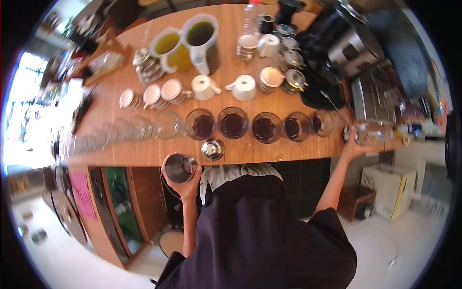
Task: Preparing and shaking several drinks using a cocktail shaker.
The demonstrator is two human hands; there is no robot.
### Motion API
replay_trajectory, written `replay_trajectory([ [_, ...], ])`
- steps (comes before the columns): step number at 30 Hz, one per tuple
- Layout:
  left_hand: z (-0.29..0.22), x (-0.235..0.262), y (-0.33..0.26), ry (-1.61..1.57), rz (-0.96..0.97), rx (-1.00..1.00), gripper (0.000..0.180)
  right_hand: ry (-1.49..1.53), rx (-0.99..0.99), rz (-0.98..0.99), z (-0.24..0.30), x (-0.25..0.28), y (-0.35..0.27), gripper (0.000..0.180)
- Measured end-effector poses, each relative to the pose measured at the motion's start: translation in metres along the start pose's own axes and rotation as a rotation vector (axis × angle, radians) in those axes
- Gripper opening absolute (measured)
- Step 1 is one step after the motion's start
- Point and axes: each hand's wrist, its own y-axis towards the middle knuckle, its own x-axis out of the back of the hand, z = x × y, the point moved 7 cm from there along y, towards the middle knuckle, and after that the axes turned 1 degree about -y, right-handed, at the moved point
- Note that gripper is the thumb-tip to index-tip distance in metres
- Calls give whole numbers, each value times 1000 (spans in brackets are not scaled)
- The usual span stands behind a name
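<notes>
Wrapping our left hand (185,185) round the tin (178,169) at eight o'clock, our right hand's (355,147) grip unclear at three, we could topple the cap (212,149) at the tin's two o'clock by swinging inward.

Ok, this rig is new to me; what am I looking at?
No machine here: these are a person's bare hands, seen from a wide fisheye camera on their head, so straight edges bend. On the wooden table stand five glasses of dark liquid, a row of clear glasses, white cups and two large pitchers; a round metal piece sits near the front edge. The left hand holds a metal cup. The right hand is at a clear container; its grip is unclear.
</notes>
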Motion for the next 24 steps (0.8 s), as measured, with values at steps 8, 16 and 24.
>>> replay_trajectory([
  [8, -28, 4, -15, 100, -126, -49, 86, 92, 1, 6, -19, -15, 19, 100],
  [16, -28, 15, 6, 43, -156, -63, 85, 145, 240, 4, 39, 43, 55, 81],
  [24, -38, 40, 56, -92, -59, -74, 87, 59, 453, 317, 217, 85, 57, 88],
])
